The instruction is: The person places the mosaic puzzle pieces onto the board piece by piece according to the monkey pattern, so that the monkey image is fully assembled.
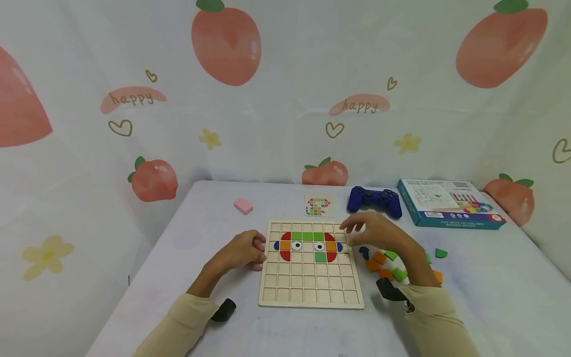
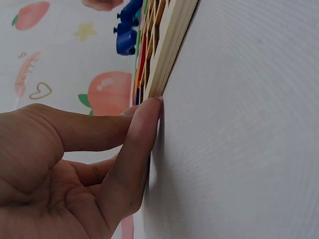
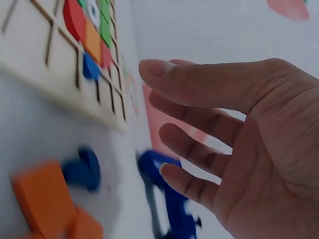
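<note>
A wooden grid board [image 1: 311, 300] lies flat on the table, its upper half bearing red, orange, green and blue pieces and two white eye pieces [image 1: 318, 246]. At its left edge my left hand [image 1: 244, 249] grips the rim, thumb and a finger [image 2: 147, 122] against the wood. My right hand [image 1: 373, 230] hovers by the upper right edge, fingers loosely bent, the space between thumb and fingers bare. Below that hand lie a loose dark blue piece [image 3: 82, 169], several orange blocks [image 3: 42, 199] and green pieces [image 1: 398, 274], partly hidden by the right forearm.
Behind the board lies a pattern card [image 1: 319, 206]. A pink block [image 1: 243, 206] is at the back left. A blue game controller [image 1: 374, 200] and a teal-edged box [image 1: 450, 203] with a sheet on top stand at the back right, before a fruit-printed cloth [image 1: 272, 134].
</note>
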A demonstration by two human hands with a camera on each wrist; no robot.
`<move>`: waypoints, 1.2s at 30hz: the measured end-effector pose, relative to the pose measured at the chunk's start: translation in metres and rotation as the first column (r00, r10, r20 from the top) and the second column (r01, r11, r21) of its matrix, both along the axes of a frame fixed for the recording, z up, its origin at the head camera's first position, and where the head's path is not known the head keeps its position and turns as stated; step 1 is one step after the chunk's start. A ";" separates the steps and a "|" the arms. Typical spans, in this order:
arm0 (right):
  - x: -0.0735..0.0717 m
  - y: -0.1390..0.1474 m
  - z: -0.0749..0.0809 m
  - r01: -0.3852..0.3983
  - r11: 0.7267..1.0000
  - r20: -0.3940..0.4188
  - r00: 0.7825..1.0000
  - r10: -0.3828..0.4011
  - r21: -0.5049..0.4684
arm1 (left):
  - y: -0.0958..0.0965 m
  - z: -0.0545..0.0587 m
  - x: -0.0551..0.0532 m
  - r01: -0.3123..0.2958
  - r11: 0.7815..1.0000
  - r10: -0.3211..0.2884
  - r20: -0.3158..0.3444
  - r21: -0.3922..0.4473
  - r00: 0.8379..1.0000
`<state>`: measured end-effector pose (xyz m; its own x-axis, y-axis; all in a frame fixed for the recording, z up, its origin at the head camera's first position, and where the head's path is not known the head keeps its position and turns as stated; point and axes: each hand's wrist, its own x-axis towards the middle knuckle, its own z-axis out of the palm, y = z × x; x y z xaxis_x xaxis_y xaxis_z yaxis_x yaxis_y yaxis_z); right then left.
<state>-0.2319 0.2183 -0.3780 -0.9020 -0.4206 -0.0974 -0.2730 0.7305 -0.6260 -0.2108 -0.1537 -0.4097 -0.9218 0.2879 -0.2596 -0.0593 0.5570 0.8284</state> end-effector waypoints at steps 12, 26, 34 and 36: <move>0.004 0.056 0.000 0.032 0.999 0.144 0.989 -0.032 0.001 | 0.000 0.000 -0.001 -0.002 1.000 0.002 0.006 0.003 1.000; 0.011 0.088 -0.008 0.052 0.999 0.212 0.976 -0.049 -0.011 | 0.000 0.002 0.002 -0.010 0.999 0.009 0.020 0.031 1.000; 0.011 0.088 -0.013 0.069 0.998 0.216 0.974 -0.070 0.011 | 0.000 0.001 0.002 -0.009 1.000 0.009 0.012 0.023 1.000; 0.010 0.088 -0.013 0.074 0.997 0.207 0.976 -0.074 0.011 | 0.000 0.001 0.002 -0.008 1.000 0.008 0.010 0.019 1.000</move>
<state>-0.2216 0.3060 -0.3910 -0.8909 -0.3527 -0.2863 -0.0830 0.7460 -0.6608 -0.2090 -0.1542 -0.4082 -0.9215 0.2855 -0.2632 -0.0717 0.5410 0.8380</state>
